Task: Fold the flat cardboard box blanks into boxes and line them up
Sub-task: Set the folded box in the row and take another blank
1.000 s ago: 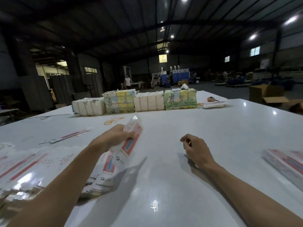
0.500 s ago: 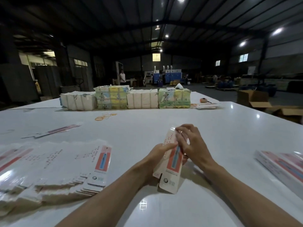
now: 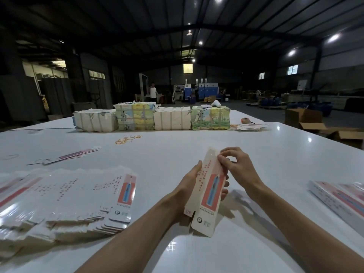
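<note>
A narrow white box blank (image 3: 206, 192) with a red panel and a blue picture stands nearly upright above the white table (image 3: 197, 150). My left hand (image 3: 189, 184) grips its lower half from behind, thumb on the left edge. My right hand (image 3: 236, 166) pinches the blank's upper right edge with curled fingers. A fanned stack of flat blanks (image 3: 65, 198) lies at the left. Folded boxes (image 3: 340, 198) lie side by side at the right edge.
Wrapped bundles (image 3: 153, 117) stand in a row at the table's far side, with loose rubber bands (image 3: 128, 139) in front. A few single blanks (image 3: 67, 155) lie at the far left, more (image 3: 250, 127) at the far right. Open cardboard cartons (image 3: 307, 119) sit beyond the right edge.
My left hand carried one blank from the stack to the middle and stood it more upright. My right hand came up from the table and took hold of its upper edge.
</note>
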{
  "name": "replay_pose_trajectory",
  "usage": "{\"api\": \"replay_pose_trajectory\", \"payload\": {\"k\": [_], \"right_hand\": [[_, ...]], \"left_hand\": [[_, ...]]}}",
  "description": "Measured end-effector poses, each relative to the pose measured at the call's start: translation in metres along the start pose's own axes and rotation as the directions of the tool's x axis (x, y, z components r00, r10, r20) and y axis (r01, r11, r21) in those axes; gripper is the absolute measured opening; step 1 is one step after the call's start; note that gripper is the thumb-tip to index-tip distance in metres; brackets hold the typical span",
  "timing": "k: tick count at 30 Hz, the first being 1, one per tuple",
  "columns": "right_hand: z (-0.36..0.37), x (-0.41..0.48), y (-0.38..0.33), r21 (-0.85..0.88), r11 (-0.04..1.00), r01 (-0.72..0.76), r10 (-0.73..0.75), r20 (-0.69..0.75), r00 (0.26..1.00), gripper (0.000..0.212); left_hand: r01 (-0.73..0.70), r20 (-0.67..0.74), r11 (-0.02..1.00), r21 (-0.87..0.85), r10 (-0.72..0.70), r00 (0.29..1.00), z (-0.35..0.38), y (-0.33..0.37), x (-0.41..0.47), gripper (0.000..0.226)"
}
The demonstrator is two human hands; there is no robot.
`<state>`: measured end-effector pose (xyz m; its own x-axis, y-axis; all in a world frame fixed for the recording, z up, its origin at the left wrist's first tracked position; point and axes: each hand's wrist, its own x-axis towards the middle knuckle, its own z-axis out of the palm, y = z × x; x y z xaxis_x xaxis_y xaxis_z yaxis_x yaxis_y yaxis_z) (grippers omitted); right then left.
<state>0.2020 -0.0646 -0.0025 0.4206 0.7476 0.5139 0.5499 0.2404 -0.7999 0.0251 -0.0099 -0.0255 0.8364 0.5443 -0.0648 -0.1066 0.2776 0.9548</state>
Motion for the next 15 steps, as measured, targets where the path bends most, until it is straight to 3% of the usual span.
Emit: {"api": "replay_pose_trajectory", "payload": {"k": [5, 10, 15], "right_hand": [[-0.013, 0.007, 0.0, 0.193, 0.967, -0.167, 0.143, 0.129, 0.981, 0.02], [-0.025, 0.006, -0.004, 0.383, 0.891, -0.243, 0.144, 0.269, 0.952, 0.024], [-0.027, 0.007, -0.01, 0.537, 0.802, -0.263, 0.085, 0.334, 0.939, 0.024]], "left_hand": [[-0.009, 0.093, 0.999, 0.048, 0.005, 0.996, -0.001, 0.003, 0.003, 0.073], [-0.007, 0.092, 0.99, 0.142, -0.007, 0.996, 0.003, 0.009, 0.002, 0.071], [0.033, 0.069, 0.993, 0.11, -0.041, 0.997, 0.012, 0.012, 0.001, 0.064]]}}
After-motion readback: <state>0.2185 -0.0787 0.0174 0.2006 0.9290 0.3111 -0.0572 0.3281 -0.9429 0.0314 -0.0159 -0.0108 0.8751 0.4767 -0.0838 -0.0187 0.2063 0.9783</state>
